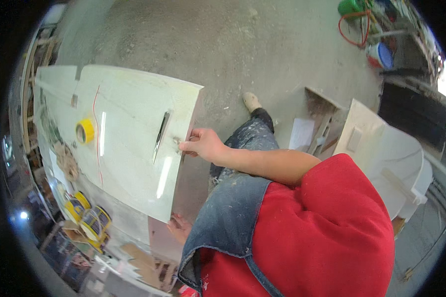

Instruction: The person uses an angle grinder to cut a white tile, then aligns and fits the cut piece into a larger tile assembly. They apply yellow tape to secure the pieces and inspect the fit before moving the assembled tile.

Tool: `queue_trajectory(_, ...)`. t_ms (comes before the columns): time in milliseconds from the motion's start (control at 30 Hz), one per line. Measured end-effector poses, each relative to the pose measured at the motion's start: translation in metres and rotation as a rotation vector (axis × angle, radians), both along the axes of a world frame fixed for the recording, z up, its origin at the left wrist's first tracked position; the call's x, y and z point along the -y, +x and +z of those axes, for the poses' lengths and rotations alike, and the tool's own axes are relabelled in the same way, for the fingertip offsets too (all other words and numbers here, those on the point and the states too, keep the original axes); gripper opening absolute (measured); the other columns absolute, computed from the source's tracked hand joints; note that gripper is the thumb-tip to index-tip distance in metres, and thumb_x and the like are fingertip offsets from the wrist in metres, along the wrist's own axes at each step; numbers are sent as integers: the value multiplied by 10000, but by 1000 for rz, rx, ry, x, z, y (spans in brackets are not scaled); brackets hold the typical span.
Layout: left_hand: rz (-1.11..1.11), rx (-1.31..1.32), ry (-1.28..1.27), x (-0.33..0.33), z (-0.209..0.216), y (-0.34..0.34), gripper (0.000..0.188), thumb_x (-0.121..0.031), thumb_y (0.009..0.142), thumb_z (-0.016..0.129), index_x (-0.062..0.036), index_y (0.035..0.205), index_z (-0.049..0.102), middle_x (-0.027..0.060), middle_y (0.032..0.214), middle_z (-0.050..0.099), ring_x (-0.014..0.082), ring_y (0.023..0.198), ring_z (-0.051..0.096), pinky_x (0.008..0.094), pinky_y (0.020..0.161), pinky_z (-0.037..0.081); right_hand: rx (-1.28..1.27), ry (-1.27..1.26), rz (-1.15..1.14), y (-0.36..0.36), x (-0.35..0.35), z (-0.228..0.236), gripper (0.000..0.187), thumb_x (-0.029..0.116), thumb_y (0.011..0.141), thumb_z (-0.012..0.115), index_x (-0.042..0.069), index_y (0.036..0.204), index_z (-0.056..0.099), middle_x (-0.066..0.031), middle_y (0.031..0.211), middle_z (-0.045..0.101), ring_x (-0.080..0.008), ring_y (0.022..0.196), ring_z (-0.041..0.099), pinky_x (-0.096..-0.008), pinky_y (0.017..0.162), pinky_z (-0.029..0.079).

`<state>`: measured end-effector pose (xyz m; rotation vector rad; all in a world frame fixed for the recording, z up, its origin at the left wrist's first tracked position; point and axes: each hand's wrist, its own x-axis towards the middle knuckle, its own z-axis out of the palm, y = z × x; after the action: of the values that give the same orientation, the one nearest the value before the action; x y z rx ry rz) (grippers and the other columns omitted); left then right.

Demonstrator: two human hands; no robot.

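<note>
A large, glossy off-white panel [129,148] spreads across the left side, with a thin red line curving over its face. My right hand [205,144] grips its near edge, thumb on top and the other fingers partly hidden at the side. Just beyond that thumb lies a slim dark metal strip or tool [161,136]; its exact kind is unclear. By the panel's lower corner is my left hand [180,227], fingers loosely apart and partly covered by the panel edge and my apron. A yellow tape roll [85,131] rests farther left on the panel.
Yellow-and-black rolls [94,222] and cardboard pieces [139,262] lie at lower left. Behind my right arm stand a wooden box [324,106] and a curved pale panel [396,158]. A bucket [379,55] and red hose [340,29] are on the dusty concrete floor [223,44] at far right.
</note>
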<state>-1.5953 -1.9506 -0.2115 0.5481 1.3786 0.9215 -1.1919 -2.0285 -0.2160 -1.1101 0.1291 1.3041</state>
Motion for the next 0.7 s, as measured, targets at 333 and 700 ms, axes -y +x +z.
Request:
queue_trajectory(333,118,-377,-165,-11,44,46,417,-247,1029,617,-5,1343,485,103,1257,550,301,1218,537,429,1064,516,-27,124,-146,-2,0,-6,339,80,861,782,-58,1143,655,-103,975,754,-153,851,709,-299,771,549)
queue_trajectory(700,83,-384,-164,4,46,28,360,-231,1000,649,-46,1282,522,104,1272,555,325,1205,554,491,1013,517,-4,53,63,12,6,0,437,123,874,777,-66,1237,623,-134,1138,736,-180,1045,696,-306,947,531)
